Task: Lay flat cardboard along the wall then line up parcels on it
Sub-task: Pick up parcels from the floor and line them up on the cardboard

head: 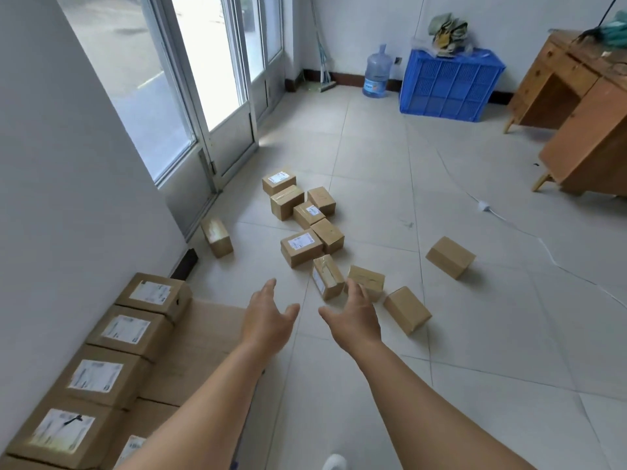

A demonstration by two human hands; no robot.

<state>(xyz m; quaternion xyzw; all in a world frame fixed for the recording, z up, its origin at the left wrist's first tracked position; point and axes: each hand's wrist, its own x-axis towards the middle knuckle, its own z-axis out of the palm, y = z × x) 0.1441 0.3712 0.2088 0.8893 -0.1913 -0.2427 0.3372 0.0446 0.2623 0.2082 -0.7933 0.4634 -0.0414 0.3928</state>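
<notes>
With both arms stretched out over the floor, the person goes for the next parcel, and neither hand has anything in it. The left hand (268,317) is spread, fingers loose, grip released; the right hand (353,317) is the same, palms turned toward each other with a gap between them.

Just beyond the fingertips sits the nearest box (327,276), standing on edge with tape across its top, and right beside it another taped box (366,281). More small boxes are scattered across the floor tiles (475,334) toward the glass doors (217,79), one loner (450,256) well off to the right.

Down the left, the flat cardboard (207,334) already lies along the wall (68,198), and a row of labelled parcels (125,330) stands on it, touching one another, labels up. Bare cardboard shows beside that row, so there is room for more.

My read: this is the pick-up, with plenty of the pile left to move. To do it well, take the near box from both sides, palms flat on its opposite faces, and lift it straight up so it doesn't knock its neighbour. It looks light and stiff, so a firm two-handed squeeze should do. Then carry it left and set it square on the cardboard, snug against the boxes already there, so the line stays straight.
</notes>
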